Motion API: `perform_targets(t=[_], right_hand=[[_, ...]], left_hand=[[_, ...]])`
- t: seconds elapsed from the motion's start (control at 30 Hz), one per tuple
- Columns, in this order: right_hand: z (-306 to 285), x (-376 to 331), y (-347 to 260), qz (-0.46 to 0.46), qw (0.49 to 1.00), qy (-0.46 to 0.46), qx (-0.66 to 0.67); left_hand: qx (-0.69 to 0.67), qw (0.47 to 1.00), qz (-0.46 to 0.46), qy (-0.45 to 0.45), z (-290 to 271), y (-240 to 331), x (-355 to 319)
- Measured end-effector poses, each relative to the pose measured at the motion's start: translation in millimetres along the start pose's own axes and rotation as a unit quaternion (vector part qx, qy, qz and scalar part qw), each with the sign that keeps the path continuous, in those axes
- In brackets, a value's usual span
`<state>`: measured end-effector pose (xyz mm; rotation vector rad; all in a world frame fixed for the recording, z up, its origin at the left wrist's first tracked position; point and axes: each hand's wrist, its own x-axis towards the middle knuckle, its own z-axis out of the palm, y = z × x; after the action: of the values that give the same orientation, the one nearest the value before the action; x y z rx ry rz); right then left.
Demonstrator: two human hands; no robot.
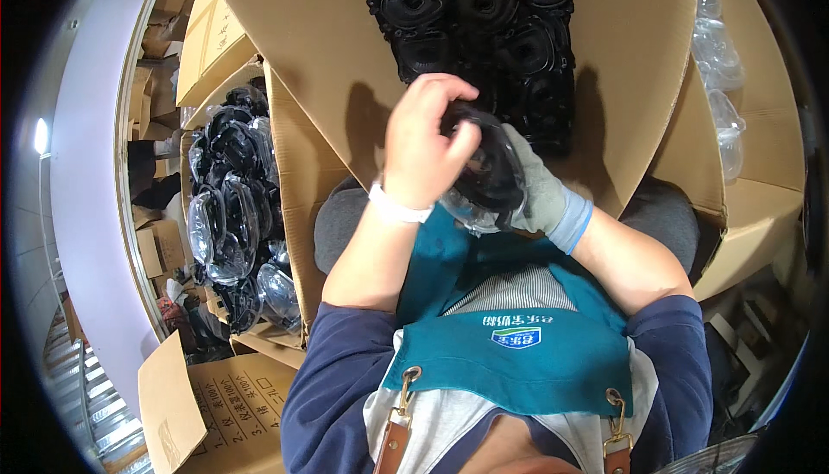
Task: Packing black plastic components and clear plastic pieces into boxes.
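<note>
Close in front of my body I hold a black rounded plastic housing point(496, 172), with a clear shell point(471, 215) showing at its lower edge. My bare left hand point(427, 142) grips its upper left side, fingers curled and thumb over the face. Around the right side wraps my right hand point(540, 185), in a grey work glove with a blue cuff. Just beyond, a large open cardboard box point(630, 68) holds several similar black housings point(484, 12) in rows. What the housing belongs to, I cannot tell.
On the left, a cardboard box point(289, 146) is heaped with black housings and clear shells point(229, 224). Another box point(738, 206) at the right has clear plastic shells point(718, 51). A flapped carton point(229, 413) stands at the lower left, beside a pale wall panel point(91, 163).
</note>
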<state>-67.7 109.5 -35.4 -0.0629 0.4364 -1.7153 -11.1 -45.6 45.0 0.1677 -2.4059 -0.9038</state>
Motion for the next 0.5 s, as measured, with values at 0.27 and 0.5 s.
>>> perform_targets(t=[0.27, 0.5], right_hand=[[-15.2, 8.9, -32.4, -0.014, 0.992, 0.005, 0.124], [-9.3, 4.4, -15.3, -0.150, 0.984, 0.023, -0.091]], left_hand=[[0.000, 0.987, -0.153, 0.058, 30.9, -6.1, -34.9], [-0.278, 0.913, -0.297, 0.015, 60.9, -20.5, -45.5]])
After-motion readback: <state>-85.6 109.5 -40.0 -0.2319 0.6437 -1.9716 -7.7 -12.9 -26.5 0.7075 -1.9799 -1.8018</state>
